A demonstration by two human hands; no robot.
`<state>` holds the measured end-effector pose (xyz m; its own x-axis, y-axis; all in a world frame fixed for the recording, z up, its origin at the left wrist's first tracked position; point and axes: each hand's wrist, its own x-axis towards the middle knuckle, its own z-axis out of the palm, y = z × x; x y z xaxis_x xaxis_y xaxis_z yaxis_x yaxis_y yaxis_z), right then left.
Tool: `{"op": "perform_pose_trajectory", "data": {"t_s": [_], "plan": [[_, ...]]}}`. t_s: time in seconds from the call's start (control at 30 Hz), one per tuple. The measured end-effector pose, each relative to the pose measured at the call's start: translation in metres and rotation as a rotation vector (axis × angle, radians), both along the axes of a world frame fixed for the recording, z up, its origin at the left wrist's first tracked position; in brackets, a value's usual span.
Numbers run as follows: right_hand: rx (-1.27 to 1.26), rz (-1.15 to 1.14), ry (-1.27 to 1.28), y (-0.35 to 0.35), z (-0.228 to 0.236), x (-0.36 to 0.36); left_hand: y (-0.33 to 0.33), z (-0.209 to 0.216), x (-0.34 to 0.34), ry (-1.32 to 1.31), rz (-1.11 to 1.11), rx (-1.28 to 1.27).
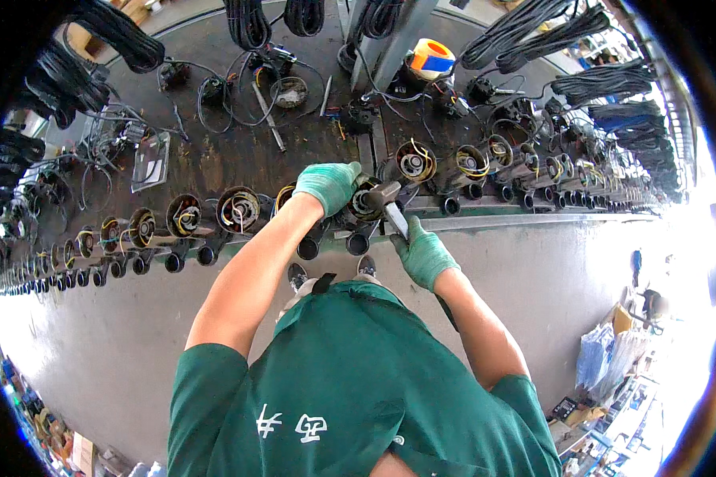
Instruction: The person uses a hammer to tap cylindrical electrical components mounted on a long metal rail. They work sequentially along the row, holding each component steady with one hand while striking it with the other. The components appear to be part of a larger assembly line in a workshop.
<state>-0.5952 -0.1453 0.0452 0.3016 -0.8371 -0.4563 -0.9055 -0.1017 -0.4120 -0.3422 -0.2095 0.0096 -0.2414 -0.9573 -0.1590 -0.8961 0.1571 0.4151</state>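
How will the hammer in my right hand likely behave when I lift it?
The hammer is probably top-heavy, given its blocky dark head. Its straight shaft looks stiff. It may tip headfirst, since your right hand holds it away from the head.

Gloved right hand [423, 253] grips a hammer [385, 194], its head right by an open round housing [363, 205]. Gloved left hand [328, 187] is just beside it. More wired housings [239, 210] line the dark surface [203, 163], black cable bundles [247, 24] beyond.
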Motion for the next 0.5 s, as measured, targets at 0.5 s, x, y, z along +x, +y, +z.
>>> {"op": "perform_pose_trajectory", "data": {"t_s": [0.5], "plan": [[-0.235,-0.221,-0.133,0.022,0.011,-0.055,-0.001,0.014,-0.015,-0.002,0.051,-0.028]]}}
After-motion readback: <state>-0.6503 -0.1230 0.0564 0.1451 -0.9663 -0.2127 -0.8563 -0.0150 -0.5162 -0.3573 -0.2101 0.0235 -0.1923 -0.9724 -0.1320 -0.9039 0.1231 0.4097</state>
